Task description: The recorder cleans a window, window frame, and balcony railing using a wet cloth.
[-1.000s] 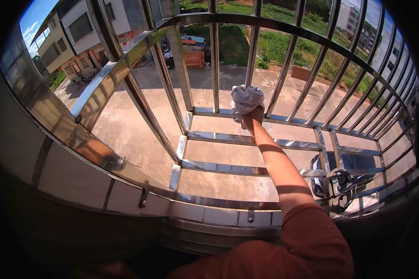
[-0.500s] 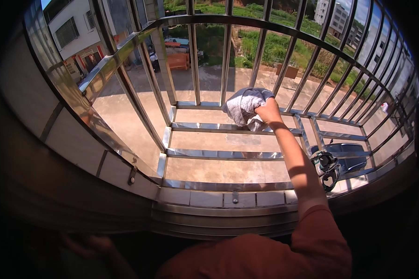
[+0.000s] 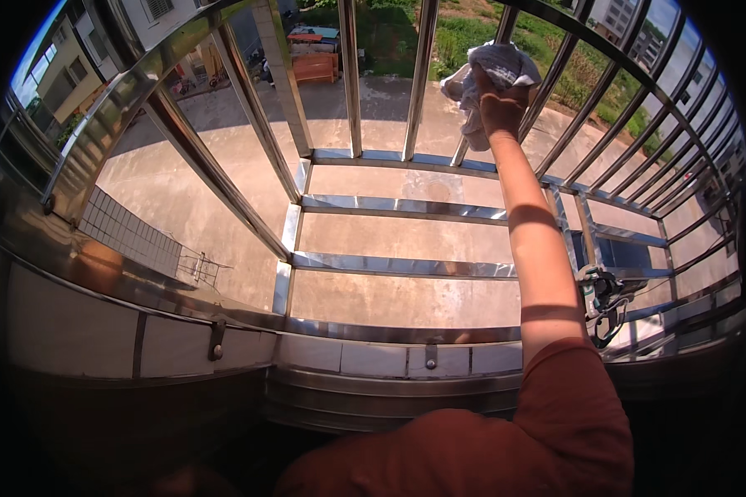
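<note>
Again left to right. Far left, a pale tiled ledge (image 3: 75,331) meets a shiny metal window cage. Lower left is very dark: the dim patch at the bottom edge may be the left hand (image 3: 192,480), but its state cannot be told. Beyond the cage, a reddish-brown wooden bench (image 3: 315,68) stands in the concrete yard.

Centre: silver flat metal slats (image 3: 406,266) form the cage floor, with upright bars rising from its outer rail.

Right of centre: the bare right hand (image 3: 503,106) grasps a crumpled grey-and-white cloth (image 3: 506,65), bunched against a silver upright metal bar (image 3: 506,23). Whether the cloth wraps fully around is hidden.

Change noted: half a second ago the cloth was low, close to the outer rail; now it is well up the bar, arm extended. For the wiping work, I judge this puts contact on the upright's higher stretch rather than its foot.

Far right, a black-and-teal strapped object (image 3: 603,291) sits beside the forearm, apart from the cloth.
</note>
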